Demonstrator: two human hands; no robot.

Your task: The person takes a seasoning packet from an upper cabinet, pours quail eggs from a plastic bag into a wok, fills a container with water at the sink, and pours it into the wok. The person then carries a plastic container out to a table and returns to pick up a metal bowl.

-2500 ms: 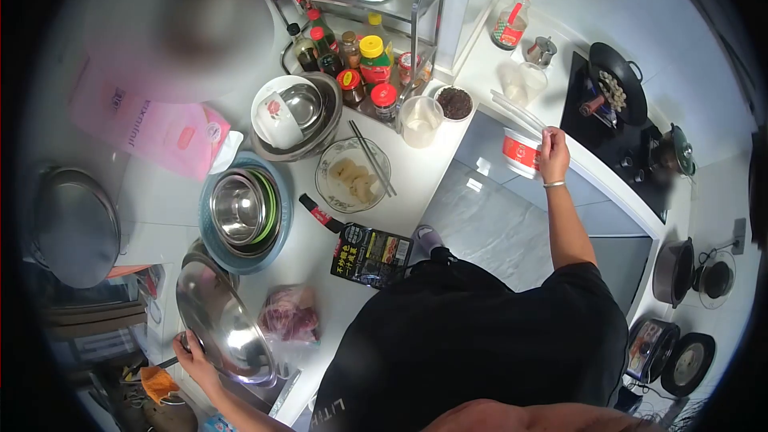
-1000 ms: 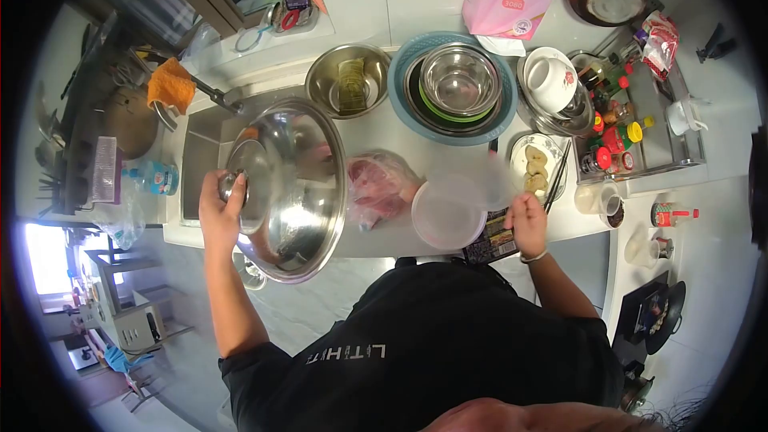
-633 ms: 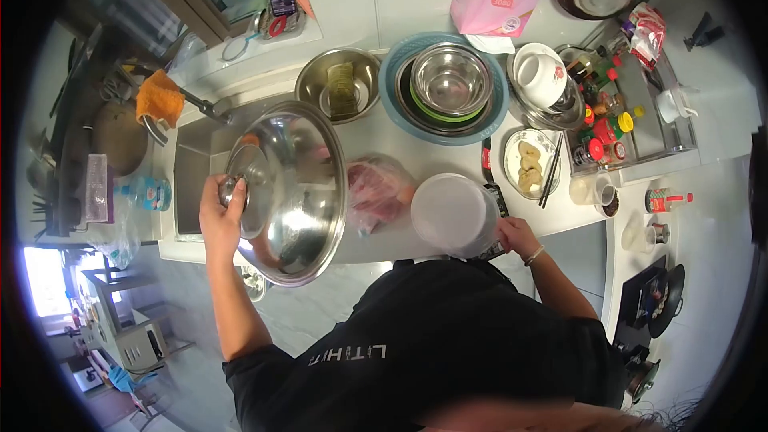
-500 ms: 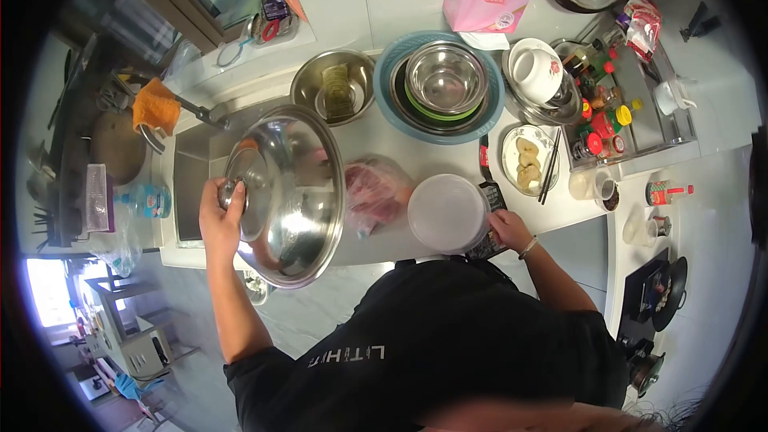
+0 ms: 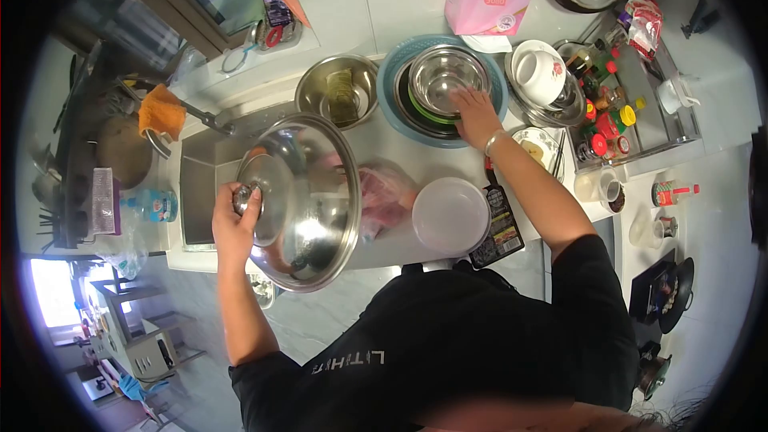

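Note:
My left hand (image 5: 235,216) is closed round the knob of a large steel pot lid (image 5: 316,200), holding it tilted at the sink's right edge. My right hand (image 5: 478,116) reaches over stacked bowls, fingers stretched out at the near right rim of a small steel bowl (image 5: 442,80). That bowl rests in a green-rimmed one, inside a blue basin (image 5: 390,104). Partly behind the lid lies a clear plastic bag of pinkish-red contents (image 5: 386,196). Beside it are a round white plastic container (image 5: 450,216) and a black printed package (image 5: 500,228).
The sink (image 5: 200,192) is at the left, partly covered by the lid. Behind it stands a steel pot (image 5: 308,92) holding a greenish-brown packet. Farther right are a white bowl (image 5: 534,72), a patterned plate (image 5: 534,144) with chopsticks, and several sauce bottles (image 5: 612,122).
My right hand has left the black package by the white container and moved forward to the stacked steel bowls. The lid stays in my left hand, slightly farther right in view.

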